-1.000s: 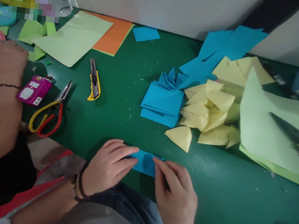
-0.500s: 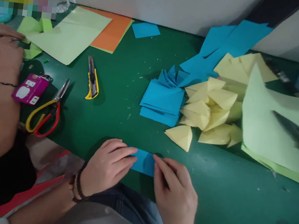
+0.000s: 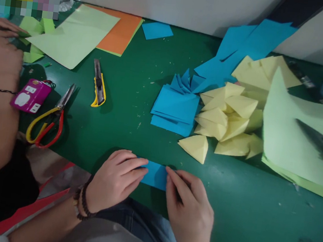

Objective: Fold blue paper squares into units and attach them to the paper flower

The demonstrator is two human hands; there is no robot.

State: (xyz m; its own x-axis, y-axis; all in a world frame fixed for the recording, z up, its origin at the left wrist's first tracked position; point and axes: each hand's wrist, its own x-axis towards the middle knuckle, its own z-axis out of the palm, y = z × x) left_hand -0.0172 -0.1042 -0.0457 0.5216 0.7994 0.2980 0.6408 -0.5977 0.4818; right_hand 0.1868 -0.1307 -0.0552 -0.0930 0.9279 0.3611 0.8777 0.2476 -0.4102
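A narrow strip of blue paper (image 3: 155, 174), seemingly folded, lies at the table's near edge between my hands. My left hand (image 3: 117, 178) covers its left end, fingers together and pressing on it; the thumb is hidden. At the right end, my right hand (image 3: 191, 203) pinches the paper's edge between thumb and index finger. Beyond the hands sit a stack of blue paper squares (image 3: 175, 106) and a pile of folded pale yellow paper pieces (image 3: 230, 113). One yellow piece (image 3: 195, 148) rests apart, nearest my right hand.
To the left are scissors (image 3: 51, 117), a yellow utility knife (image 3: 99, 86) and a purple box (image 3: 31, 95). A co-worker's hands (image 3: 3, 50) work by green paper (image 3: 74, 35). Green sheets (image 3: 303, 138) bearing a dark blade lie right. Blue sheets (image 3: 244, 45) lean on the wall.
My hands keep the same hold on the blue paper, with almost no movement. The co-worker's hands and the things at left sit slightly further left in the view.
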